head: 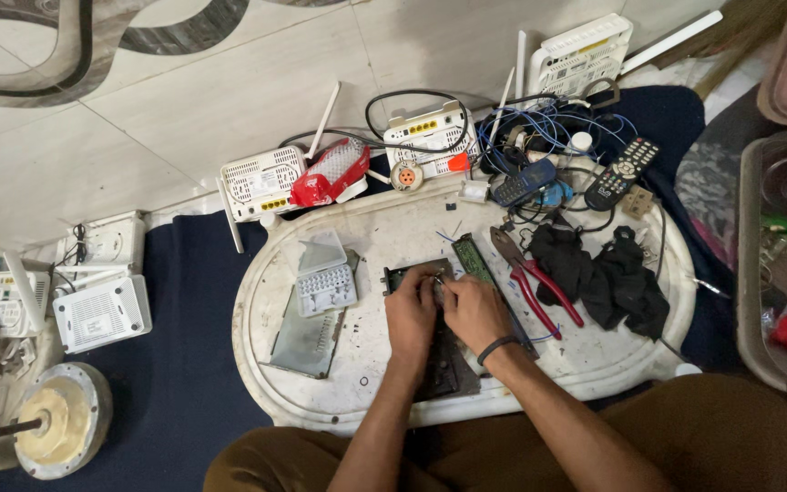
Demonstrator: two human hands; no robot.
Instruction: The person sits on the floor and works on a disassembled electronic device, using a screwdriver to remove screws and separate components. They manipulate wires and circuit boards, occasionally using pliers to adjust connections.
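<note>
1. A green circuit board (419, 273) lies flat near the middle of a white oval tray (357, 415) that serves as the bench; the board is rectangular, with a dark metal edge at its left end and small parts on its face.
2. The left hand (411, 314) rests on the board with its fingers curled down onto it, pinning it in place.
3. The right hand (474, 312) sits just beside the left, fingers pinched together at the board's upper edge; whatever small thing they grip is too small to make out. A dark band circles this wrist.
4. Under the forearms a dark, flat, slotted panel (444, 369) runs toward the person.
5. A 2nd narrow green board (474, 258) lies tilted just to the right of the hands.
6. Red-handled pliers (532, 281) lie beyond it, steel jaws pointing away, beside a crumpled black cloth (608, 278).
7. To the left sit a pale grey plastic keypad (325, 290) with rows of small buttons and a dull grey metal plate (305, 339).
8. The tray's surface is scuffed and stained, and it rests on a dark blue mat (189, 364).
</note>
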